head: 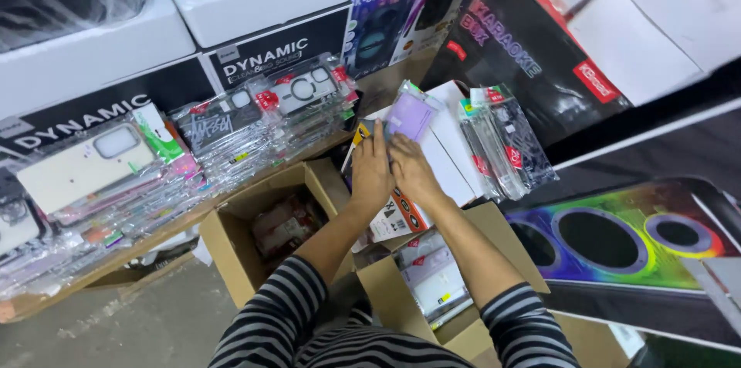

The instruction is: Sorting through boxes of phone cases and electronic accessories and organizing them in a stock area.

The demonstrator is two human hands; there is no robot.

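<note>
Fingers of both hands are lying close together and reaching forward, tips meeting at the near edge of a lilac phone case in clear wrap [410, 116]; whether they are pinching it or only pressing on it cannot be told. Left hand [372, 171] is resting flat, back upward, on a stack of white flat boxes [448, 153], with a yellow-edged packet [361, 133] showing just beyond its fingertips. Right hand [413, 169] is lying just beside the left, touching it, fingers pointing to the far side toward the lilac case. That case is sitting in the middle of the scene, tilted, on the far end of the white stack. Right of the stack, a bundle of clear-wrapped dark patterned cases [505, 148] is leaning against a black carton with red corner [525, 51]. Left of the hands, rows of bagged phone cases [255, 121] are lying along a wooden shelf [116, 260], with a cream case with camera cut-out [85, 167] at the far left. Near the person, an open brown cardboard box [231, 244] is holding wrapped items, and a second cardboard box [401, 298] is holding white packets. Both striped sleeves [270, 322] are showing at the near edge. At the right, a large carton printed with rainbow-ringed speakers [625, 237] is lying flat.
</note>
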